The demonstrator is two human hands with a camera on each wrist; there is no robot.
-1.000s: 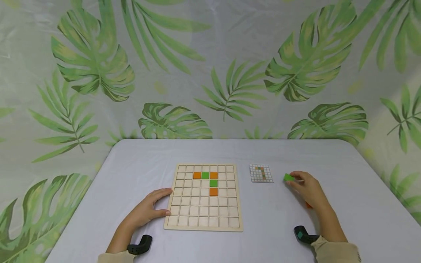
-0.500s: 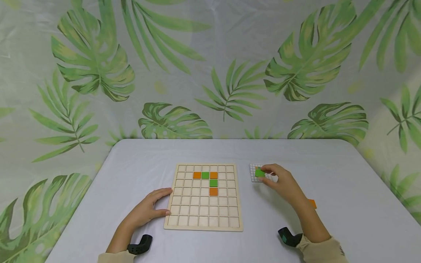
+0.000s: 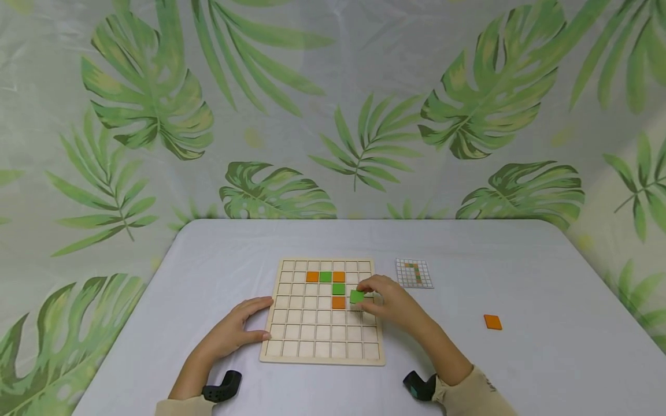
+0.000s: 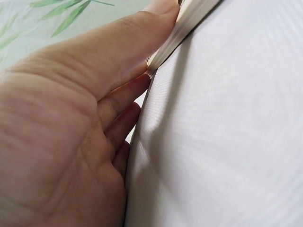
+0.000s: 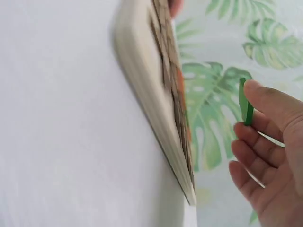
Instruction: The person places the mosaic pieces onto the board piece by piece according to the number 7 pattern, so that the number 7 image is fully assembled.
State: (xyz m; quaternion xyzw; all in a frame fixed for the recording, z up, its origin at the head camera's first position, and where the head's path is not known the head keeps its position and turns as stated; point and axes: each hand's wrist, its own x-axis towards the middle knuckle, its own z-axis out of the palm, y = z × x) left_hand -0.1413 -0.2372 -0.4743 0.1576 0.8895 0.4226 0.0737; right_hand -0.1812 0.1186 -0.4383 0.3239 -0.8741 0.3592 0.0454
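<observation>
My right hand (image 3: pixel 398 305) pinches a green square tile (image 3: pixel 356 296) between thumb and fingertips, above the right part of the wooden grid board (image 3: pixel 322 334). In the right wrist view the green tile (image 5: pixel 245 101) is held on edge, apart from the board's surface. Orange and green tiles lie in the grid: an orange tile (image 3: pixel 312 277), a green tile (image 3: pixel 325 277) and another orange one across the upper row, then a green tile (image 3: pixel 339 289) and an orange tile (image 3: pixel 339 302) downward. My left hand (image 3: pixel 231 330) touches the board's left edge with thumb and fingers extended.
A small printed card (image 3: pixel 414 273) with a coloured grid pattern lies right of the board. One loose orange tile (image 3: pixel 492 322) lies farther right on the white table (image 3: pixel 442 242). A leaf-print cloth (image 3: pixel 364 144) hangs behind the table.
My right hand has carried the green tile leftward, from the right of the card, across it, to over the board. The loose orange tile is now uncovered. The left hand stays put.
</observation>
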